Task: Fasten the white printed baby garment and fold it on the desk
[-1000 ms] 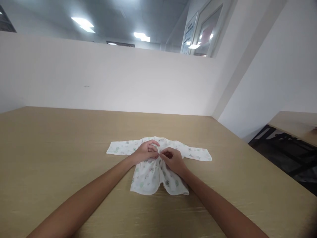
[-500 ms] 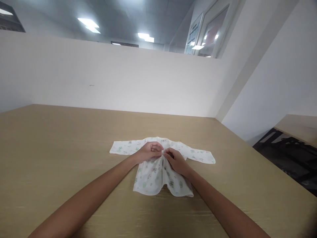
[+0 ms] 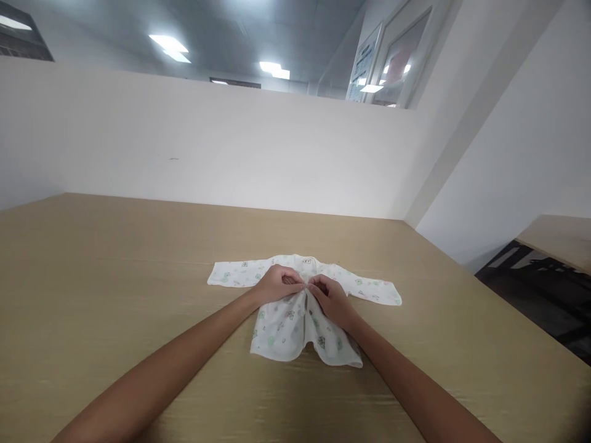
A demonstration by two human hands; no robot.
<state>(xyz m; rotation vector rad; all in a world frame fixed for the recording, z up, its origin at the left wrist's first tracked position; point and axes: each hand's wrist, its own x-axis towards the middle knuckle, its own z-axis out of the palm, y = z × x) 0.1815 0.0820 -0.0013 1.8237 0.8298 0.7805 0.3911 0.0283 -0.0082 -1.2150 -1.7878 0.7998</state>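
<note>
- The baby shirt [image 3: 295, 311], white with small green prints, lies flat near the middle of the wooden table [image 3: 92, 295], closer to the far edge than to the near one.
- Its neck opening points at the far edge and its hem at the near edge; the two sleeves are spread out sideways, so the longest line of the shirt runs left to right, roughly in line with the far edge.
- The front panels part below the chest and flare toward the hem, which suggests the lower front is unfastened.
- The left hand [image 3: 276, 284] and the right hand [image 3: 329, 295] meet at the chest just under the neckline, fingertips touching, each pinching the cloth edge of its own panel in a narrow grip; they seem to bring the two edges together at a closure, though the fastener itself is too small to see.
- Lying spread out flat likely keeps the panels aligned.
- A white partition wall [image 3: 231, 160] rises behind the far edge.
</note>
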